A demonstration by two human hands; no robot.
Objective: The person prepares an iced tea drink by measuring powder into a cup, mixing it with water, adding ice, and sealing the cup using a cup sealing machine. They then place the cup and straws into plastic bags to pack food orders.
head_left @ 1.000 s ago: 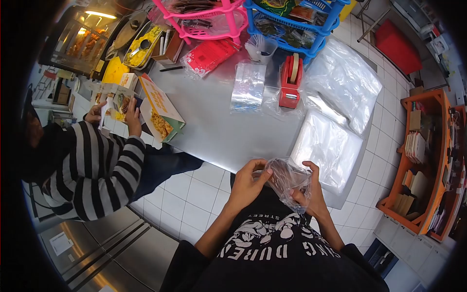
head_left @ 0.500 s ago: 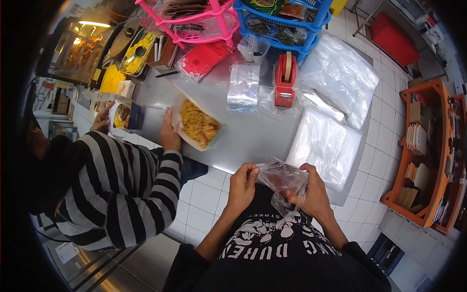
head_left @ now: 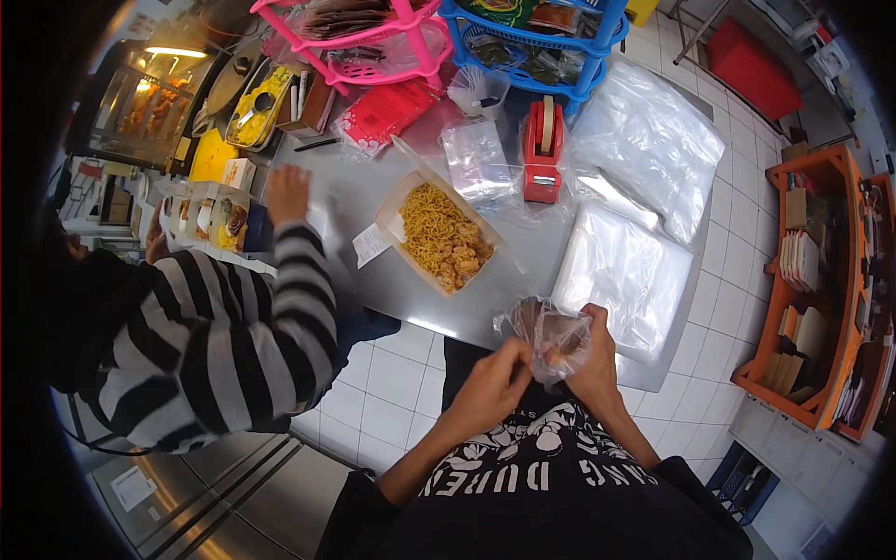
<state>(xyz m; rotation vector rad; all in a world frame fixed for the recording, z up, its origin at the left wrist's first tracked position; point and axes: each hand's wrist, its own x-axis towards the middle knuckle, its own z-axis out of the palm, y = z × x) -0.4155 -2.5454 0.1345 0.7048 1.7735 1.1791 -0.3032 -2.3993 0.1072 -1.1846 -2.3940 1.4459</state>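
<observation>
Between my hands, just over the table's near edge, is a clear plastic bag (head_left: 553,329) with its mouth spread. My left hand (head_left: 495,381) pinches the bag's rim on one side. On the other side my right hand (head_left: 586,359) grips it, the thumb showing through the film. Ahead and to the left sits an opened paper box of noodles (head_left: 431,229) with pieces of meat at its near end. A small printed slip (head_left: 371,245) lies against the box's left side.
At left, a co-worker in a striped sweater (head_left: 224,355) stands beside several filled boxes (head_left: 201,217). Stacks of clear plastic bags (head_left: 623,285) cover the table's right side. A red tape dispenser (head_left: 541,154), a red packet (head_left: 387,114) and blue basket rack (head_left: 532,65) stand behind.
The noodle box has moved right, nearer to me, and the co-worker's hand has left it, pulling back left. My left hand has shifted down and right along the bag, whose mouth is rounder.
</observation>
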